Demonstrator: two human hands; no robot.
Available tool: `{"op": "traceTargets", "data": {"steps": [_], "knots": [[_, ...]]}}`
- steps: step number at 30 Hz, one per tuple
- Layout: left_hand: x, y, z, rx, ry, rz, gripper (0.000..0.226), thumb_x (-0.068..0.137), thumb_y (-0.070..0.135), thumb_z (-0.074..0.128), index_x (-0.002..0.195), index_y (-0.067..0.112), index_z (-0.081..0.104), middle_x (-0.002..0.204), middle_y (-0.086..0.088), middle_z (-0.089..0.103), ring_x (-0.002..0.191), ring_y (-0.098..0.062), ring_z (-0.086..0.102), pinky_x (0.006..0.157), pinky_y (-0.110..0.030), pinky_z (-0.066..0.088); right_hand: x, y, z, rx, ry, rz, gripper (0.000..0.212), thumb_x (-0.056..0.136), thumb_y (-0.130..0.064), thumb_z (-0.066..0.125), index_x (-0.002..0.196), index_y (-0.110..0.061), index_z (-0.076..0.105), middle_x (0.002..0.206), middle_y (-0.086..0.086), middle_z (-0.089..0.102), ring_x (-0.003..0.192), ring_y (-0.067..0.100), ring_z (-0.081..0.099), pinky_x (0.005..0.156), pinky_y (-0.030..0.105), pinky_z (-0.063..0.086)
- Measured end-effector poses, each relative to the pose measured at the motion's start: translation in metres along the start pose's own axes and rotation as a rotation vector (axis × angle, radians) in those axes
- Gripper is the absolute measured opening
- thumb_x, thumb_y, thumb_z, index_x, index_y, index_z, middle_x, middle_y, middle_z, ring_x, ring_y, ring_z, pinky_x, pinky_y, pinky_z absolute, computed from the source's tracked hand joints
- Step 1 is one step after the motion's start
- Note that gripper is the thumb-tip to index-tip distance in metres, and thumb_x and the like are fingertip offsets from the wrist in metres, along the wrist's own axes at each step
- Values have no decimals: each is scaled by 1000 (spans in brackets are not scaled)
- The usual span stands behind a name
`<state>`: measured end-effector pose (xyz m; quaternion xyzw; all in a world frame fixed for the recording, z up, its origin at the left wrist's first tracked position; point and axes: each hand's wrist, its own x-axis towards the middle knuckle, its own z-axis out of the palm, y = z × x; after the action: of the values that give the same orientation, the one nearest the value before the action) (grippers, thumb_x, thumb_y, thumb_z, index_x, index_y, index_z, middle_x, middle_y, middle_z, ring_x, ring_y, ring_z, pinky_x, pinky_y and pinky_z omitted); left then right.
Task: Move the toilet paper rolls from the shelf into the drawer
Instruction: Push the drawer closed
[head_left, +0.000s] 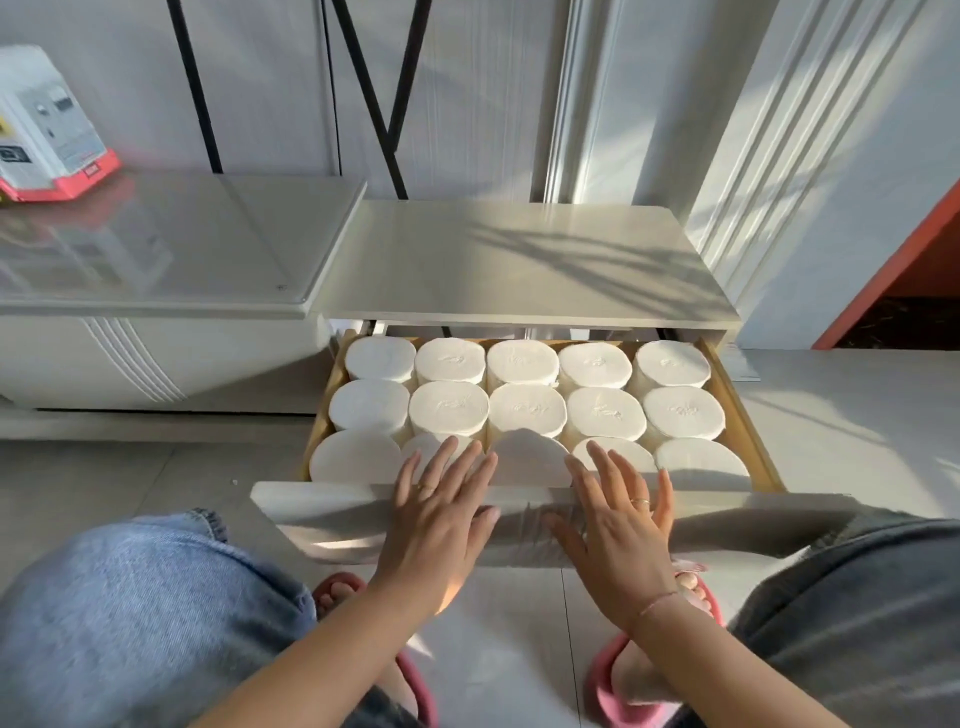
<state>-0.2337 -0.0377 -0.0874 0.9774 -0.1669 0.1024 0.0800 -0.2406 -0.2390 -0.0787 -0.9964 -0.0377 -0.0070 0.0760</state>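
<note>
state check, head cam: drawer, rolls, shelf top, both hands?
drawer: pulled open, packed full
toilet paper rolls: upright, three rows of five, touching
shelf top: bare, no rolls on it
left hand: open, flat on the drawer front, holding nothing
right hand: open, flat on the drawer front, holding nothing
drawer front: out toward the person, under both hands

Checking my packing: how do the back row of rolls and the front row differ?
The back row shows whole round tops; the front row is half hidden behind the drawer front. No hand touches the back row; fingers reach over the front one. Both hold upright white rolls.
</note>
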Motion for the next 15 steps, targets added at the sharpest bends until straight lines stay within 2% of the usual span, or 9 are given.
{"op": "traceTargets", "data": {"steps": [3, 10, 13, 15], "knots": [[8, -3, 2, -10, 20, -3, 52, 95, 45, 26, 137, 21, 45, 143, 0, 47, 137, -22, 35, 108, -48, 19, 9, 1, 1, 23, 40, -18, 63, 94, -61, 23, 151, -34, 19, 163, -5, 13, 151, 21, 6, 115, 53, -19], [49, -19, 11, -37, 80, 2, 50, 94, 43, 29, 136, 20, 46, 143, -1, 47, 138, -22, 33, 110, -45, 14, 52, 3, 2, 25, 99, -33, 65, 95, -60, 21, 152, -30, 18, 163, -4, 13, 151, 20, 6, 117, 53, -13], [71, -28, 17, -26, 100, -4, 50, 94, 43, 30, 136, 20, 46, 144, -1, 46, 138, -22, 33, 110, -47, 19, 77, 5, 4, 25, 118, -34, 65, 95, -60, 26, 152, -30, 17, 163, -4, 12, 151, 20, 6, 118, 52, -9], [87, -33, 19, -21, 128, -5, 48, 93, 40, 38, 135, 19, 47, 144, -3, 46, 137, -23, 35, 110, -48, 22, 96, 6, 5, 27, 142, -28, 66, 94, -60, 28, 152, -30, 16, 163, -3, 10, 151, 19, 6, 117, 51, -8]]}}
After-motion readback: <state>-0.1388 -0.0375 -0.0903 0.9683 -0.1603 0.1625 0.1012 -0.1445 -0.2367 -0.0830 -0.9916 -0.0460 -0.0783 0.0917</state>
